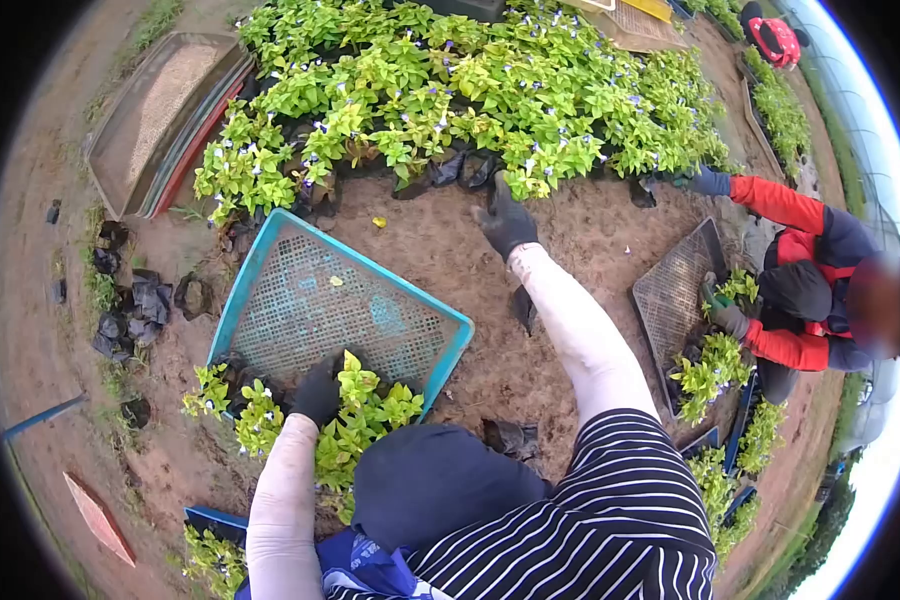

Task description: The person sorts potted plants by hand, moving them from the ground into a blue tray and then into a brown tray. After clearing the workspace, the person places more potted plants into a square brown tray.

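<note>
Left hand (320,392), gloved, at 8 o'clock, down among leafy plants (380,410) at the near edge of the teal tray (315,310); fingers mostly hidden, so cannot tell if that grip is holding; right hand (508,225), gloved, at 1 o'clock, arm stretched out, fingertips up against the front edge of the flower bed (410,90) at 12 o'clock; cannot tell if its grip is wide or closed on a pot.

Tray lies flat at 9 o'clock, probably kept between body and bed so both are within reach; plants crowd its near side, mesh showing beyond; gloves likely guard against dirt.

Ground is brown soil (420,230), damp-looking; black bags (150,300) lie at 9 o'clock, stacked trays (170,120) at 10; co-worker (810,240) at 3 o'clock, one hand at the bed, beside a dark tray (675,280); outdoors, plastic tunnel (865,130) at 2 o'clock.
</note>
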`<state>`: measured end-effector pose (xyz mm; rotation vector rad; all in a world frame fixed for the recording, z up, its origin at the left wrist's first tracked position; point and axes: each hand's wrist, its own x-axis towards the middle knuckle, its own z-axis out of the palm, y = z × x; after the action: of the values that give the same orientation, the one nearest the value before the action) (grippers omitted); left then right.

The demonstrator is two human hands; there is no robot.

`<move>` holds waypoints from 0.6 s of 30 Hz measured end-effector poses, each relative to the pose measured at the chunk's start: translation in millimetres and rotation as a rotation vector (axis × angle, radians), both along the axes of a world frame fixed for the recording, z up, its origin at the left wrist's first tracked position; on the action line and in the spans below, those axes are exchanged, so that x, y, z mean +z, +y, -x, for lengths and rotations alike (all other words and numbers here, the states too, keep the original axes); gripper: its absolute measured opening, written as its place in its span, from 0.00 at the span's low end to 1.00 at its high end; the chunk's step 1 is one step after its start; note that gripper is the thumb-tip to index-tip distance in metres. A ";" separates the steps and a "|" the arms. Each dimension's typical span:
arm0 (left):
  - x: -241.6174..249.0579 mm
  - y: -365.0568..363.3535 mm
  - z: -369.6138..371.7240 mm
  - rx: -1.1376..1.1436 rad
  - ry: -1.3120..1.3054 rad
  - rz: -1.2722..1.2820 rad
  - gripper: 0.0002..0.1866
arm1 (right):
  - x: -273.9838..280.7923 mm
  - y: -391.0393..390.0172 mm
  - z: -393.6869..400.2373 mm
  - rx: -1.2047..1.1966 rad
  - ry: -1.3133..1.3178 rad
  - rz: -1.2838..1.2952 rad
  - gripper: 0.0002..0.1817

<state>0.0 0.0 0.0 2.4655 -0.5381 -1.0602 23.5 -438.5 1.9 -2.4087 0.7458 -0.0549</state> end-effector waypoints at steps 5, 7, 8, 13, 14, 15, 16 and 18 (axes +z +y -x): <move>3.2 -0.2 4.1 0.059 0.005 0.022 0.24 | -35.3 -20.0 -32.2 -0.261 0.091 0.223 0.24; 13.0 -6.4 1.5 0.064 -0.011 0.054 0.24 | -64.5 -38.7 -29.0 -0.235 -0.083 0.254 0.17; 17.5 -6.3 1.6 0.070 -0.017 0.067 0.24 | -76.0 -46.8 -26.2 -0.218 -0.169 0.265 0.14; 3.7 0.6 5.5 0.073 -0.012 0.138 0.26 | -45.9 -44.9 27.5 -0.362 -0.356 -0.617 0.05; -1.9 2.6 6.1 0.065 -0.016 0.129 0.26 | -53.9 -47.8 38.2 -0.355 -0.395 -0.692 0.04; 0.1 0.8 6.0 0.065 -0.011 0.125 0.26 | -44.5 -40.9 44.7 -0.322 -0.367 -0.695 0.03; 4.1 -1.2 5.0 0.066 -0.010 0.119 0.27 | -22.0 -26.6 47.6 -0.287 -0.341 -0.701 0.02; 9.3 3.7 3.1 0.072 0.040 0.140 0.28 | 13.5 10.5 42.2 -0.217 -0.354 -0.774 0.01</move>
<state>-3.1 3.7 9.3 2.3195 -0.4905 -1.0057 -18.7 -428.0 15.4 -1.5278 0.6921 -0.2290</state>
